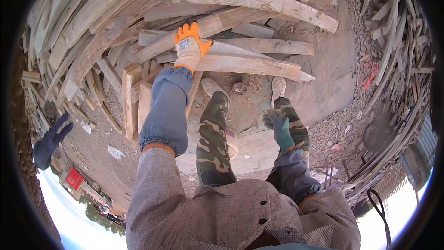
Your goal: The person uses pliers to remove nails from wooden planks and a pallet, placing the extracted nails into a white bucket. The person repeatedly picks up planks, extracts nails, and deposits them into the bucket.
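Note:
My left hand, in an orange-and-white work glove, lies across a long wooden plank in the pile ahead. Its fingers reach the plank's far side and the thumb points right; whether it grips the wood I cannot tell. Shorter boards lie just right of and below it, over a gap before my shoes. My right hand, in a green-grey glove, hovers near my right knee with loosely bent fingers and nothing visible in it. A small round metal object rests on the ground between my shoes.
Large curved-looking planks are heaped at the upper left, squared timbers beside my left arm. A white tub is partly hidden by my left leg. Scrap wood is piled along the right. Another person is at the far left.

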A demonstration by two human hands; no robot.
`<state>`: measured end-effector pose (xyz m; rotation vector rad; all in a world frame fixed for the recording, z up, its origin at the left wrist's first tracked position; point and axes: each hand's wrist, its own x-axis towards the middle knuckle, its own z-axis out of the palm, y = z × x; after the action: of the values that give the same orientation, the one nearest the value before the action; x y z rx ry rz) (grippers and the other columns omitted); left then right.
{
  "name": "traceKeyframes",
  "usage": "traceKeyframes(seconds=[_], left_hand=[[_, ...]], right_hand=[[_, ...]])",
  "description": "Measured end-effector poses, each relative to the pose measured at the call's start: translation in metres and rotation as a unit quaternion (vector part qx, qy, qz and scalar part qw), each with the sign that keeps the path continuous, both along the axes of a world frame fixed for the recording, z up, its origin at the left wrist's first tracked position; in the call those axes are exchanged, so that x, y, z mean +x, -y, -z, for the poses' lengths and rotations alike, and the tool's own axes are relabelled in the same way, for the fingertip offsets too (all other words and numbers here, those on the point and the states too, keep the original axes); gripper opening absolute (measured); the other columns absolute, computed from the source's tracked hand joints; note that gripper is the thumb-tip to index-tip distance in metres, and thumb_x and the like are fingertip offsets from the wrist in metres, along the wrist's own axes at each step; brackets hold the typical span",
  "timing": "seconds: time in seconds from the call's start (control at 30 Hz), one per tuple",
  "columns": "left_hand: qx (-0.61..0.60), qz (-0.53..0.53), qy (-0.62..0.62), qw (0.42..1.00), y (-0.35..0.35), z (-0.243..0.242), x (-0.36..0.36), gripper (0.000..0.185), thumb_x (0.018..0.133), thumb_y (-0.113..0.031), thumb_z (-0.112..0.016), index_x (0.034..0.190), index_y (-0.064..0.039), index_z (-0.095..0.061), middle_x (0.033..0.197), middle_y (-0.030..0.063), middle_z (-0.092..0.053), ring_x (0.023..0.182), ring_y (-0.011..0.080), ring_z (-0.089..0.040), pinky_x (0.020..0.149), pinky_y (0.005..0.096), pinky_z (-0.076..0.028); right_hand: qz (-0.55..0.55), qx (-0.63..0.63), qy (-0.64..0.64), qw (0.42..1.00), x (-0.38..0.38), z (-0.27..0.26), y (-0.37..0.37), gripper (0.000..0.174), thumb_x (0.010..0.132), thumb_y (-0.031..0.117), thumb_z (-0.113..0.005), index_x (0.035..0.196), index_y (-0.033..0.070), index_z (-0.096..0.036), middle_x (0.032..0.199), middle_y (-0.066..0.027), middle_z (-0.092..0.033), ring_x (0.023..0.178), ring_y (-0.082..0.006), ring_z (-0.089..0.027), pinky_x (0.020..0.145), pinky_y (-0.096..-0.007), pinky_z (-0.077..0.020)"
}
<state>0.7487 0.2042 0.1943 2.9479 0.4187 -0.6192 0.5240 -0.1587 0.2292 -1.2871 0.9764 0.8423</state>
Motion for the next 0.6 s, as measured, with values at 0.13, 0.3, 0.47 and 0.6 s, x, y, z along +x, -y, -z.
traceKeyframes(seconds=[0.13, 0.3, 0.47, 0.6], left_hand=[[0.092, 0.131, 0.009, 0.987, 0.004, 0.038, 0.005, 0.082, 0.07, -0.045, -0.079, 0.139, -0.015, -0.046, 0.134, 0.0141, -0.049, 0.13, 0.0369, -0.041, 0.111, 0.0491, -0.028], [0.131, 0.214, 0.023, 0.968, -0.026, 0.063, 0.017, 0.07, 0.07, -0.034, -0.079, 0.13, -0.017, -0.048, 0.123, 0.0109, -0.054, 0.117, 0.0337, -0.051, 0.103, 0.048, -0.036], [0.049, 0.246, 0.001, 0.968, -0.046, 0.062, 0.03, 0.071, 0.067, -0.029, -0.083, 0.128, -0.018, -0.048, 0.117, 0.0114, -0.056, 0.11, 0.0324, -0.056, 0.091, 0.0448, -0.045], [-0.012, 0.213, -0.061, 0.975, -0.052, 0.056, 0.045, 0.085, 0.064, -0.026, -0.085, 0.138, -0.014, -0.044, 0.128, 0.0172, -0.055, 0.115, 0.0363, -0.056, 0.095, 0.0434, -0.046]], right_hand=[[0.111, 0.043, -0.033, 0.992, -0.02, 0.034, -0.003, 0.04, 0.094, 0.029, -0.064, 0.121, 0.001, -0.058, 0.106, -0.0134, -0.068, 0.09, -0.0235, -0.068, 0.08, -0.0362, -0.0563], [0.222, 0.124, 0.127, 0.959, 0.121, 0.12, 0.002, 0.043, 0.101, 0.03, -0.044, 0.132, 0.0, -0.047, 0.129, -0.0195, -0.056, 0.119, -0.0341, -0.057, 0.102, -0.0454, -0.0481], [0.392, 0.068, 0.187, 0.898, 0.313, 0.183, 0.021, 0.056, 0.101, 0.033, -0.046, 0.144, -0.001, -0.034, 0.142, -0.023, -0.043, 0.128, -0.0384, -0.048, 0.105, -0.0518, -0.0447], [0.446, 0.155, 0.152, 0.868, 0.373, 0.183, 0.043, 0.06, 0.095, 0.036, -0.059, 0.138, -0.001, -0.038, 0.145, -0.02, -0.04, 0.126, -0.0376, -0.05, 0.1, -0.0529, -0.0479]])
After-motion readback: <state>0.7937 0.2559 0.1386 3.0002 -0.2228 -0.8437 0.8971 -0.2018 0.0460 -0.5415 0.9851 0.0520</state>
